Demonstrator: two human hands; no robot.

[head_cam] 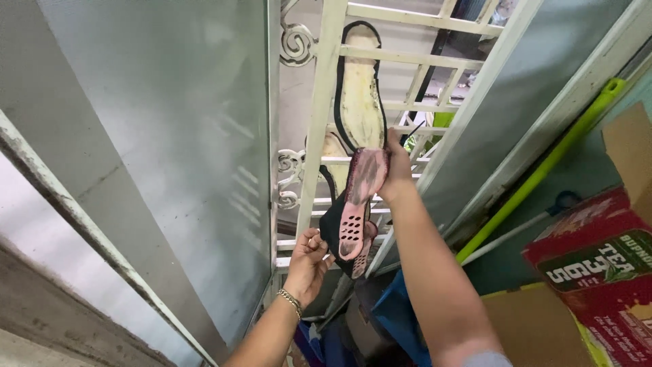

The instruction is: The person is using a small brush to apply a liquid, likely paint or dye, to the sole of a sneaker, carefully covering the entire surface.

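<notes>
While my right hand [396,166] pinches the top of the worn pink foam insole with the dotted toe [356,204] against the white-painted metal window grille [319,122], my left hand [309,261] curls beside the black fabric shoe [331,231] low on the same bars, though I cannot tell whether it grips. I judge the insole could slip between the rails, since only fingertips hold it; it could also knock loose the yellowed insole with black edging [360,95] propped just above
</notes>
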